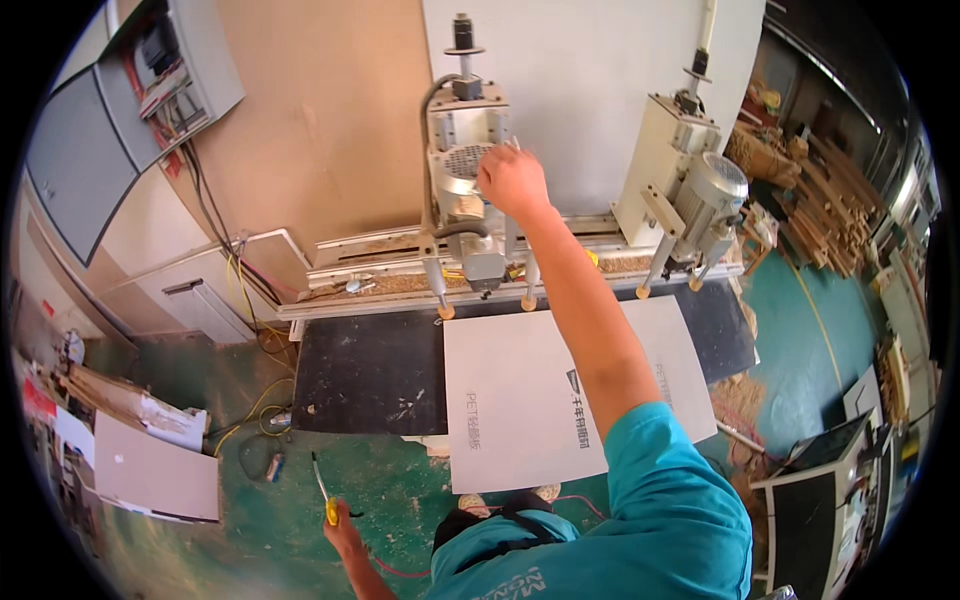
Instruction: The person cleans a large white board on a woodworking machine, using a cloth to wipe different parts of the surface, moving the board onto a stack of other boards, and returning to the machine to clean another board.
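My right arm reaches up to the left drilling unit (470, 165) of a machine. My right hand (515, 182) is closed at the side of its motor, with a small pale end showing above the fingers; what they grip is hidden. Low at the left, my left hand (343, 532) is wrapped round a yellow air blow gun (331, 510), its thin metal nozzle pointing up and away from me. A white printed board (520, 400) lies on the black machine table (370, 375), its near edge overhanging toward me. Pad-tipped rods (446, 312) stand at its far edge.
A second motor unit (715, 190) stands to the right on the same rail. An open electrical cabinet (165, 80) hangs at the upper left, with cables running down. Boards (155, 465) are stacked at the left; timber strips (825, 205) lie at the far right. A pink hose (400, 573) crosses the green floor.
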A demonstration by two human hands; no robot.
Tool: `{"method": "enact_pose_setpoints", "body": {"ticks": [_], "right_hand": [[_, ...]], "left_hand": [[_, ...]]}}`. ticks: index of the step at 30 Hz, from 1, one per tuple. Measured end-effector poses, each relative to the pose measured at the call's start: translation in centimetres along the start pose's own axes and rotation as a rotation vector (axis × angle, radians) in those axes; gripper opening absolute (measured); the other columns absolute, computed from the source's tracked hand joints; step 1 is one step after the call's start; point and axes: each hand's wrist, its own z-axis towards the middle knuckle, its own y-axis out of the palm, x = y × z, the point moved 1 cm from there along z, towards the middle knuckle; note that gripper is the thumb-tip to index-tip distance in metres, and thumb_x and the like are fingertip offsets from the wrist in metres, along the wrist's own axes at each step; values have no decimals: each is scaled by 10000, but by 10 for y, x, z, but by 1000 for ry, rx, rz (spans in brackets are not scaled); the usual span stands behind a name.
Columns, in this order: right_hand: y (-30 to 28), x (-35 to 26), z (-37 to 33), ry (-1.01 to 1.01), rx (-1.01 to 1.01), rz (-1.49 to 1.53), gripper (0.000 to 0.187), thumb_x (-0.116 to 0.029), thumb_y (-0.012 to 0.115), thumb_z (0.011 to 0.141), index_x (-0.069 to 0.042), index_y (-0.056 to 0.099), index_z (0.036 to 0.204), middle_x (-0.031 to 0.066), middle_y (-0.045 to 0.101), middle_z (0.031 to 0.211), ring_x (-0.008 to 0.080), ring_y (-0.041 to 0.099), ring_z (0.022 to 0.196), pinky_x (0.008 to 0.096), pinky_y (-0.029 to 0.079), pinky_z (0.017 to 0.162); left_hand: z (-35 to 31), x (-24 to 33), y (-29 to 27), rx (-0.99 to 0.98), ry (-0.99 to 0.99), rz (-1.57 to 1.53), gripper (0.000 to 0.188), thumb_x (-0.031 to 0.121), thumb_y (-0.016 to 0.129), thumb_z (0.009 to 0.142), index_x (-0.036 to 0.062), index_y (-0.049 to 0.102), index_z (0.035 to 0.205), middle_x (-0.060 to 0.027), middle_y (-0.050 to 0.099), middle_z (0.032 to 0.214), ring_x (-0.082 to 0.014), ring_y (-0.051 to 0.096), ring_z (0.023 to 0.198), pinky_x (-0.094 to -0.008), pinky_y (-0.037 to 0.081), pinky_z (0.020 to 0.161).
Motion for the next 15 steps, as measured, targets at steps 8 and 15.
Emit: {"method": "enact_pose_setpoints", "body": {"ticks": [8, 15], "right_hand": [[-28, -107, -188, 116, -576, 382, 465, -240, 700, 813, -72, 581, 1231, 152, 584, 1222, 371, 546, 1158, 473, 445, 988], [-185, -167, -480, 1570, -460, 1616, 576, -373, 456, 1013, -58, 311, 1472, 171, 545, 1298, 295, 559, 1196, 414, 447, 1008]], "left_hand": [[-98, 123, 138, -330, -230, -442, 278, 75, 657, 878, 13, 583, 1139, -10, 599, 875, -109, 568, 728, -233, 459, 631], [-207, 100, 240, -1648, -378, -314, 470, 214, 554, 982, 35, 469, 1408, -72, 616, 1186, -137, 598, 1017, -298, 478, 887]]}}
